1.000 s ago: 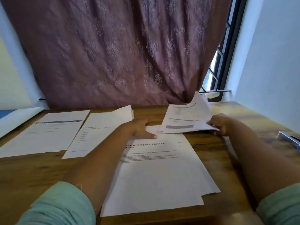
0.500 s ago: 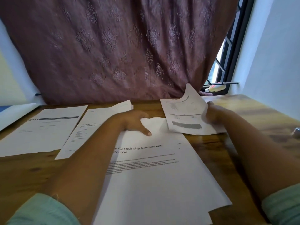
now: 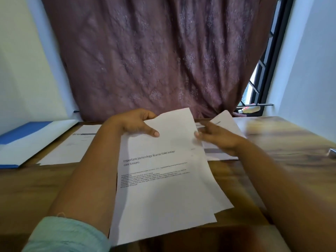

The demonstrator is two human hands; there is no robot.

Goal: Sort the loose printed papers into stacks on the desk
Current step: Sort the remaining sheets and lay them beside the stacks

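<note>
Our left hand (image 3: 135, 123) pinches the top edge of the front sheet (image 3: 163, 179), thumb on the printed face and the other fingers curled behind it, at about 11 o'clock from the sheet's middle. The sheet carries a heading about technology learnt and conclusions, with a small block of text under it. Its upper end is lifted off the desk (image 3: 36, 188) and curls toward the curtain (image 3: 154, 51); more white sheets (image 3: 221, 199) show beneath it at its 4 o'clock edge.

Our right hand (image 3: 217, 138) sits at 2 o'clock from the sheet, fingers spread and blurred, fingertips just at the sheet's right edge. We cannot tell whether it grips anything. Under and behind it lies a folded paper (image 3: 224, 120) with a grey bar, on the desk toward 1 o'clock.

At 10 o'clock a printed page (image 3: 72, 146) lies flat on the desk, partly hidden by our left forearm. Farther out toward 9 o'clock lies a blue and white folder (image 3: 27, 140). A bottle (image 3: 248, 109) lies on the window ledge at 2 o'clock, beside the curtain's edge. Pale green sleeves cover both our arms near the bottom of the view.
</note>
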